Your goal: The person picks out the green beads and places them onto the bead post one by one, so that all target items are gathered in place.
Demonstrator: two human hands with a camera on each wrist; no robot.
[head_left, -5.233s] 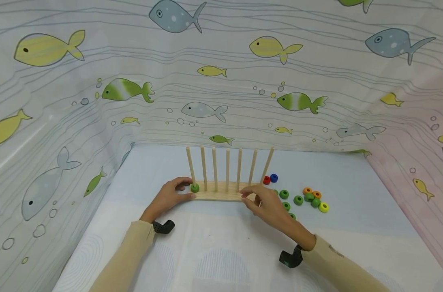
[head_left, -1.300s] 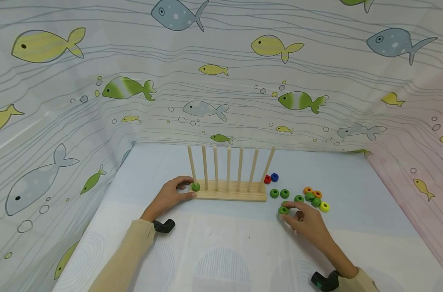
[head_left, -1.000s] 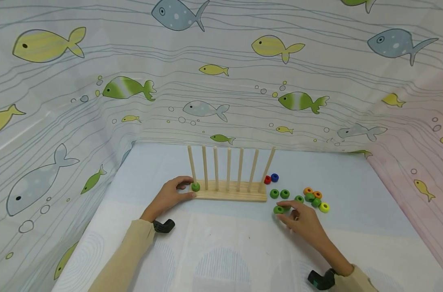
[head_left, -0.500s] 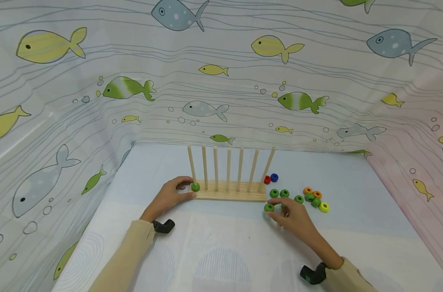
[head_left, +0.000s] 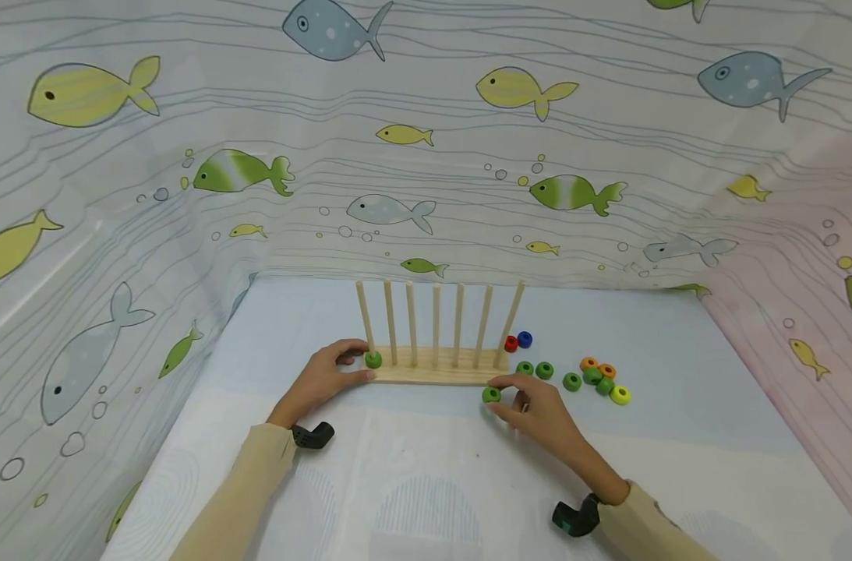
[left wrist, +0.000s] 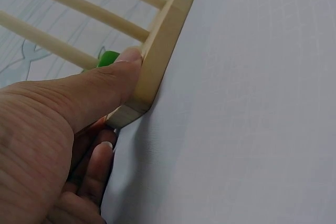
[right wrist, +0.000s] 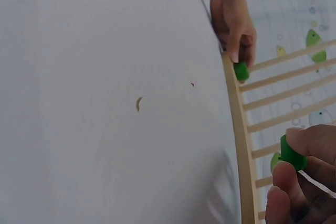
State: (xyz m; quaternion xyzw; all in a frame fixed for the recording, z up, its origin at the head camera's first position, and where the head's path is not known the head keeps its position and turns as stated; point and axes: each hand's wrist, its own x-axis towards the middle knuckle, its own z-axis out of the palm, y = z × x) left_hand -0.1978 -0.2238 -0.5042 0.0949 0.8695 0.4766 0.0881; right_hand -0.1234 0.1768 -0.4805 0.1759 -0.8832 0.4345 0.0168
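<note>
A wooden peg stand [head_left: 426, 375] with several upright pegs lies across the table in the head view. One green bead [head_left: 373, 360] sits at the foot of the leftmost peg. My left hand [head_left: 325, 379] grips that end of the stand; in the left wrist view its thumb [left wrist: 113, 80] presses the front edge while other fingers are behind the end. Between thumb and fingers, my right hand [head_left: 541, 409] pinches another green bead [head_left: 492, 395] just in front of the stand's right end. The right wrist view shows this held bead [right wrist: 292, 155] closer up.
Right of the stand lie a red bead [head_left: 511, 344] and a blue bead [head_left: 524, 340]. Several loose green beads [head_left: 572, 382] are scattered there, with orange beads [head_left: 607, 371] and a yellow bead [head_left: 620, 395] farther right. A fish-patterned sheet [head_left: 468, 226] rises behind the table.
From the loose beads, my right hand has moved left with a pinched green bead, reaching the stand's front right corner. My left hand has stayed on the stand's left end.
</note>
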